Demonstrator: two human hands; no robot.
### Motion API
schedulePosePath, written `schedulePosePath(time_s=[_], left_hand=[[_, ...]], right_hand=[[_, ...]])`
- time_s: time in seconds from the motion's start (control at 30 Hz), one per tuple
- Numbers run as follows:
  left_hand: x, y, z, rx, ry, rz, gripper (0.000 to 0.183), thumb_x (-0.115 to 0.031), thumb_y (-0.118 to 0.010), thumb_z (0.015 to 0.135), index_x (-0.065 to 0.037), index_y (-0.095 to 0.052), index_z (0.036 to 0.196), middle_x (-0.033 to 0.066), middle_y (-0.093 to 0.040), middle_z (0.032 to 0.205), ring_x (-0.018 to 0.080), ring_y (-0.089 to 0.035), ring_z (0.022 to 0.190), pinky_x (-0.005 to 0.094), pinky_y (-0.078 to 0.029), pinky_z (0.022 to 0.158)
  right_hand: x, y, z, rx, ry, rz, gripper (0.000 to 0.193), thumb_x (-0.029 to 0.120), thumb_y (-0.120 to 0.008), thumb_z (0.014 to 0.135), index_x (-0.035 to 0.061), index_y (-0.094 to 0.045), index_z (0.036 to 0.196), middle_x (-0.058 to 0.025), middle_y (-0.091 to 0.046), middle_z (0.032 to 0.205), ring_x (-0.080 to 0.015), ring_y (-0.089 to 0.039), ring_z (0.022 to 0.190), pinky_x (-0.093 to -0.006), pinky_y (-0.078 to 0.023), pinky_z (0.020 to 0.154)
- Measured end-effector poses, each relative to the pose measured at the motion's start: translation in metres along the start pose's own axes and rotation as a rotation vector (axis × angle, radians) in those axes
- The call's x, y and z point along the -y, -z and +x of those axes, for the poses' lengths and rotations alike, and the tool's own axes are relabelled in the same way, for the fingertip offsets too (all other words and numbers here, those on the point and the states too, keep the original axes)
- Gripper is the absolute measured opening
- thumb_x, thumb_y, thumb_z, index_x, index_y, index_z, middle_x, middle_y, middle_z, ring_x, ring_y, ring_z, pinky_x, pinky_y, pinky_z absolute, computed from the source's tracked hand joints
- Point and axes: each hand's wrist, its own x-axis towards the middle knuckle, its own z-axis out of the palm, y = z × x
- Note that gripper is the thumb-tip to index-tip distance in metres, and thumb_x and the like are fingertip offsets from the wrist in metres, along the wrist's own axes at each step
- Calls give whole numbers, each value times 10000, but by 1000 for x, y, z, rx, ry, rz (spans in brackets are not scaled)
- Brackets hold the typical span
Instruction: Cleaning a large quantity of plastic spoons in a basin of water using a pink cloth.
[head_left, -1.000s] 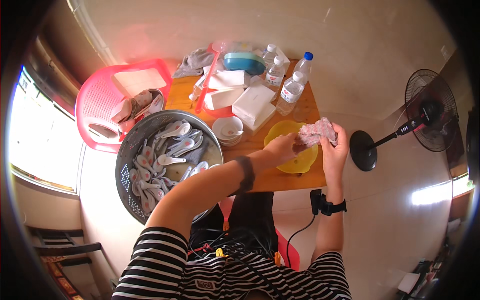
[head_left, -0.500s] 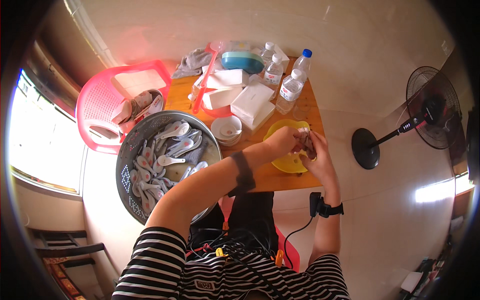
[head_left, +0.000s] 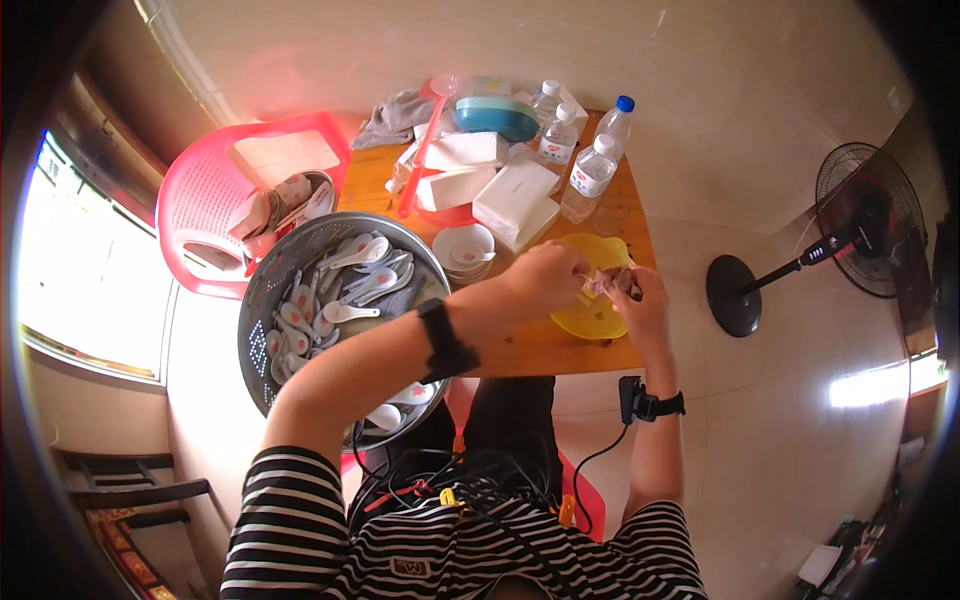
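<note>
Both hands are over a shallow yellow bowl at the table's right front corner. My right hand has its fingers wrapped round a small pinkish-brown lump with paler strands; its exact kind is too small to tell. From the left, my left hand reaches in, closed, its fingertips pinched at the near edge of that lump. Whether a loose bit is between those fingertips is unclear. Parts of the bowl are hidden behind the hands.
A large grey perforated basin full of white spoons stands at left. Small white bowls, paper packs, bottles and a pink ladle crowd the table. A pink chair and a fan flank it.
My left hand has shifted left, slightly apart from the right one, uncovering more of the lump. The right hand has moved a little right and remains closed round it.
</note>
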Motion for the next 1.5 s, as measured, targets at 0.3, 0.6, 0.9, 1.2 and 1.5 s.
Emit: schedulePosePath(time_s=[0.3,0.6,0.9,1.2,1.5], left_hand=[[32,114,-123,-147,-2,84,250,-162,-618,914,22,-699,1064,218,-713,982,355,-691,924,390,-536,826],[114,176,-211,-252,471,140,279,-263,-634,927,-23,-698,1055,166,-725,932,287,-707,836,389,-547,760],[215,123,-214,24,723,693,257,-149,-609,874,-37,-704,1085,189,-711,1030,330,-704,993,420,-565,881],[232,104,-212,-77,756,810,328,-125,-705,814,-72,-708,1138,175,-638,1247,329,-626,1189,411,-559,931],[229,121,-228,-89,589,831,337,-146,-695,826,-32,-660,1141,165,-721,1077,339,-699,1036,415,-570,892]], right_hand=[[1,-12,7,209,-380,57,119,40,-593,932,-24,-663,1004,-142,-725,1004,-218,-689,891,-315,-518,752],[-47,-37,4,79,-256,149,191,-29,-580,900,-25,-636,1083,-70,-669,881,-135,-581,774,-292,-489,697],[-17,-33,2,145,-82,-86,365,38,-633,864,-12,-573,1221,-211,-652,1071,-371,-632,1048,-403,-489,905],[-17,-28,6,139,-47,-335,149,102,-683,834,-1,-657,939,-197,-638,996,-393,-620,932,-450,-499,804],[-14,-40,3,37,-263,-175,179,84,-685,854,15,-680,1019,-195,-668,1144,-388,-659,1004,-438,-522,860]])
